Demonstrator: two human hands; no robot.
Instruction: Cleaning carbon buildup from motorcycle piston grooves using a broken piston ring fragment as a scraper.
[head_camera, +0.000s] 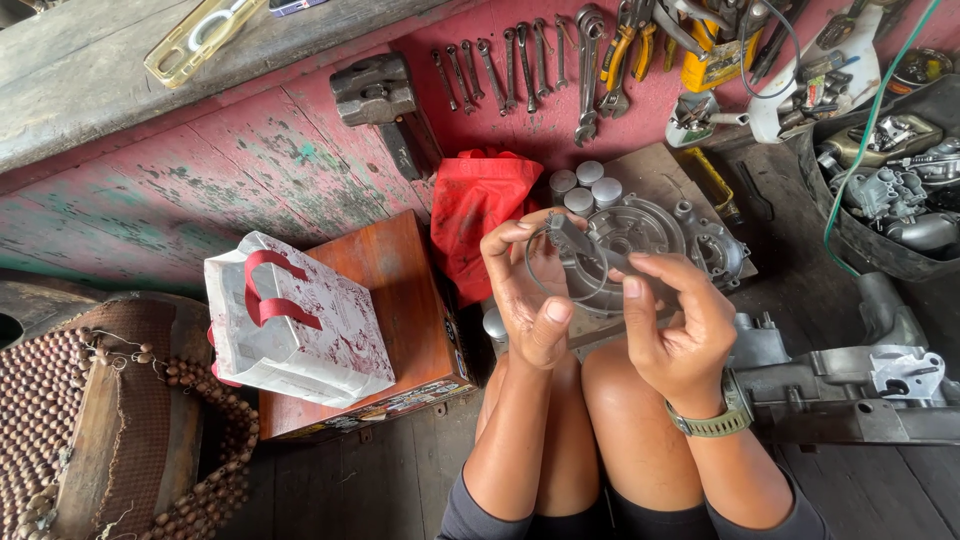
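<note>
My left hand (527, 290) and my right hand (678, 325) are raised above my bare knees and together hold a thin metal ring with a small grey metal piece (572, 245) across it. The left fingers pinch the ring's top left. My right thumb and fingers grip the piece's right end. Just behind the hands lies a round grey engine cover (700, 235) on a wooden board. A green watch band sits on my right wrist.
A wooden box (400, 300) with a white and red paper bag (300, 325) stands at left. A red plastic bag (475, 205) and small metal cylinders (585, 185) lie behind. Wrenches (520, 65) and pliers hang on the red wall. Engine casings (850, 385) lie at right, a beaded seat (90, 420) at far left.
</note>
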